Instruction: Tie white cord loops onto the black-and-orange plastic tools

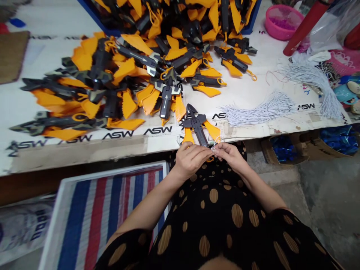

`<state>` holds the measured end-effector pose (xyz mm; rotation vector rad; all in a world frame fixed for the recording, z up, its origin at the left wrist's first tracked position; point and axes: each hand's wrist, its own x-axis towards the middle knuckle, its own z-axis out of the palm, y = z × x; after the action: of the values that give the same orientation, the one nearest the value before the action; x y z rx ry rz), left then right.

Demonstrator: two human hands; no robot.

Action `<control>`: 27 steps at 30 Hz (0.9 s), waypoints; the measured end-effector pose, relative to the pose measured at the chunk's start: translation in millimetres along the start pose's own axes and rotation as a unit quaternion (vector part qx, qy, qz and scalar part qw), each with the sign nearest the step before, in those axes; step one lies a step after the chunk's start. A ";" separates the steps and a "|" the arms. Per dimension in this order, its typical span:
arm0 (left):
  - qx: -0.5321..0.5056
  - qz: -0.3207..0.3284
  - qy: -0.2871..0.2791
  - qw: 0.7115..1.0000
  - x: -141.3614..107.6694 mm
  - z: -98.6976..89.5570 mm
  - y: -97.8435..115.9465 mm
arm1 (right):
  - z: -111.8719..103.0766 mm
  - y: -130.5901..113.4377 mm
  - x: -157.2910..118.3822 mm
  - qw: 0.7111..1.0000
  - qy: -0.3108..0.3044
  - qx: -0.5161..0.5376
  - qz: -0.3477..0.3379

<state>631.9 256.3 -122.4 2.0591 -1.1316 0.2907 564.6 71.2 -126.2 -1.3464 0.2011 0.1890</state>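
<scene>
A person's left hand (pixel 190 159) and right hand (pixel 230 156) meet at the front edge of a desk, the fingers (pixel 208 152) of both pinched closed on a loop of thin white cord (pixel 216 145). Just above them, a black-and-orange plastic toy blade (pixel 197 125) lies on the white desk (pixel 247 84), its lower end at the hands. The black letters "ASW" (pixel 159 130) repeat along the desk's surface. A heap of matching toys (pixel 98 63) spreads across the center and left, with more in a blue crate (pixel 247 22) at top center. Two bundles of white cord (pixel 258 112) lie to the right. A pink basket (pixel 281 22) and a red tube (pixel 306 28) stand at upper right. A striped tarpaulin (pixel 95 210) lies at lower left, beside the person's black polka-dot garment (pixel 216 225).
</scene>
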 end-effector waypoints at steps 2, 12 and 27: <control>-0.093 -0.102 0.023 0.990 -0.2 4.3 7.8 | 2.5 0.7 -2.3 0.999 -0.002 -0.015 -0.034; -0.254 -0.243 -0.078 0.933 9.6 -7.5 6.7 | -1.1 -13.0 -5.0 0.965 -0.004 -0.222 -0.139; -0.042 -0.158 0.021 0.986 -11.5 -0.4 19.4 | 15.1 10.1 -4.7 0.947 0.074 -0.277 -0.145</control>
<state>609.8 257.5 -118.2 2.1074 -0.7621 0.1259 558.1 88.0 -131.4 -1.9350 0.0724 -0.1181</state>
